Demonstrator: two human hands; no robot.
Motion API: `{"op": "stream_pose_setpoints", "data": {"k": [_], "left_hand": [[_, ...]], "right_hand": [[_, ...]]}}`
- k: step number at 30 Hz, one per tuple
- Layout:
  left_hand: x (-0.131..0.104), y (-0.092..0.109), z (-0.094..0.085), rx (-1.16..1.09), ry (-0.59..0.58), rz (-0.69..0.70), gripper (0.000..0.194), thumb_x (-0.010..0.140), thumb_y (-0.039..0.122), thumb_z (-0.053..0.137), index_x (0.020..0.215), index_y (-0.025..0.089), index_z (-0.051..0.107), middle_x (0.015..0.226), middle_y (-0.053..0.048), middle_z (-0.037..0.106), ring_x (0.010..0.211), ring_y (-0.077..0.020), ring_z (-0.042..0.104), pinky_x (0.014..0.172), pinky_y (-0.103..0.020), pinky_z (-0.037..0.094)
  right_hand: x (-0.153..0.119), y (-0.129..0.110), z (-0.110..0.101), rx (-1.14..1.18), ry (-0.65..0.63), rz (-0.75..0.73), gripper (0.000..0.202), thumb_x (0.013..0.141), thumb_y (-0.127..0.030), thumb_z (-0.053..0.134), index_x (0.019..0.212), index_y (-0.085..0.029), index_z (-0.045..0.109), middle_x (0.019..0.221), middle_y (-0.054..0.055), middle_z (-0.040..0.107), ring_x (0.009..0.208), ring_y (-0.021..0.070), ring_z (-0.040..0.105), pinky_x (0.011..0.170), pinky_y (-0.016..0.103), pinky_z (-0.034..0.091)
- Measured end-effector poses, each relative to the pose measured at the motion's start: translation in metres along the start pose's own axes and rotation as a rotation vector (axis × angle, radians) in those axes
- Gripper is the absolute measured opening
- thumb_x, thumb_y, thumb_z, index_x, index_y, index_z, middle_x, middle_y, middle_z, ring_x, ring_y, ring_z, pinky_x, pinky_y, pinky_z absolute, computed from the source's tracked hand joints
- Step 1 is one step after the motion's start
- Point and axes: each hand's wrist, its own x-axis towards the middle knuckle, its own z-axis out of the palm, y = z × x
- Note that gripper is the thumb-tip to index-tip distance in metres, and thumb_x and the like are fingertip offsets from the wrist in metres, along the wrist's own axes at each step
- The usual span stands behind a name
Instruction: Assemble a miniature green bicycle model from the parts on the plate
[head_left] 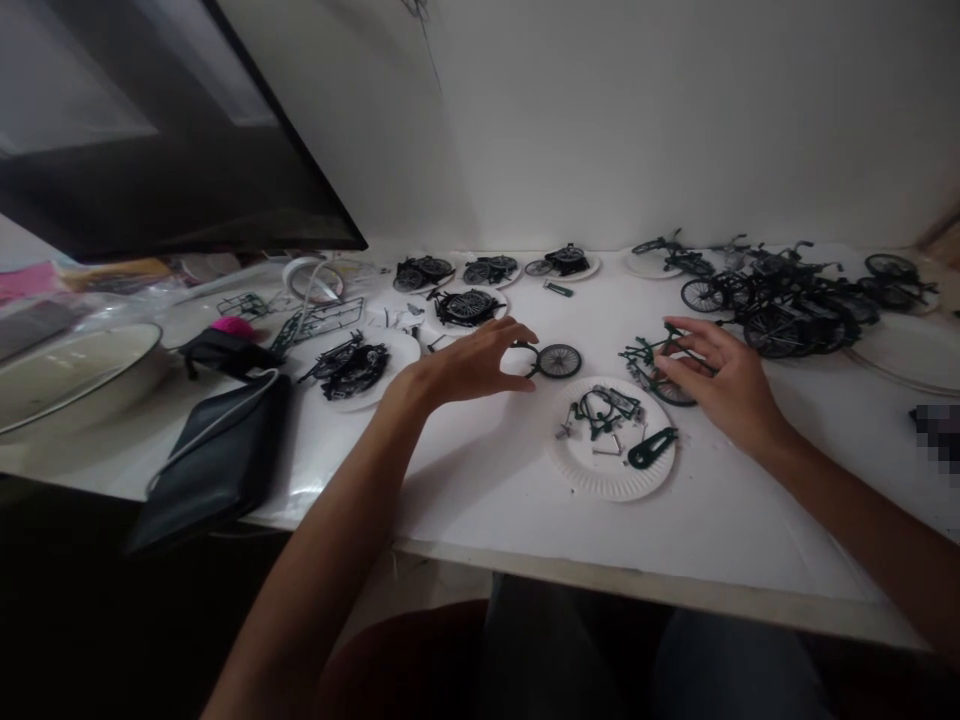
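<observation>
My left hand [480, 362] hovers over the table with thumb and fingers apart, holding nothing. Just to its right lies a small black spoked wheel [560, 360], with a dark curved part beside it, partly hidden by the fingers. Between thumb and fingers, my right hand [709, 375] grips a green miniature bicycle frame [639, 355]; a dark wheel shows under it, partly covered by the hand. In front of both hands, a white paper plate [559, 455] carries green frame pieces [600, 410], a green chain guard [652, 447] and small metal bits.
Assembled miniature bicycles [787, 300] crowd the back right. Plates of black wheels and parts [349, 368] stand left and behind. A dark pouch [217, 450] and a white basin [82, 375] are at left, below a large screen [165, 130]. The table's front edge [600, 575] is near me.
</observation>
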Motion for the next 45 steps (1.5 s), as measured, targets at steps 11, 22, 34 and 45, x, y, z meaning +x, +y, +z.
{"op": "stream_pose_setpoints", "data": {"k": [11,22,34,45], "left_hand": [[-0.002,0.002,0.000,-0.078,-0.059,-0.020,0.070,0.083,0.064,0.062,0.140,0.028,0.046,0.144,-0.007,0.051,0.121,-0.0261,0.057,0.100,-0.035,0.045],[-0.002,0.003,0.002,-0.030,-0.129,-0.029,0.065,0.080,0.061,0.065,0.135,0.029,0.051,0.141,-0.008,0.052,0.118,-0.0275,0.056,0.102,-0.038,0.044],[0.000,0.041,0.012,-0.040,0.068,0.279,0.039,0.093,0.050,0.059,0.118,0.021,0.064,0.126,-0.009,0.062,0.112,-0.0255,0.058,0.098,-0.036,0.046],[0.000,0.079,0.023,-0.115,-0.015,0.345,0.013,0.094,0.025,0.058,0.087,0.017,0.067,0.099,-0.006,0.066,0.091,-0.0191,0.062,0.085,-0.031,0.049]], "right_hand": [[0.001,0.000,0.000,-0.004,0.044,-0.018,0.044,0.078,-0.035,0.077,0.120,-0.024,0.066,0.095,0.007,0.072,0.085,0.0234,0.072,0.073,0.037,0.063],[0.001,0.003,0.000,0.013,0.031,-0.011,0.046,0.077,-0.039,0.078,0.120,-0.025,0.066,0.097,0.006,0.071,0.089,0.0244,0.072,0.077,0.037,0.063],[0.002,0.006,0.000,0.002,0.035,-0.042,0.046,0.078,-0.039,0.077,0.121,-0.025,0.065,0.099,0.007,0.072,0.092,0.0246,0.072,0.075,0.036,0.064],[0.001,0.000,0.002,0.010,0.035,-0.034,0.045,0.077,-0.035,0.077,0.119,-0.024,0.066,0.098,0.007,0.071,0.095,0.0250,0.071,0.080,0.037,0.063]]}}
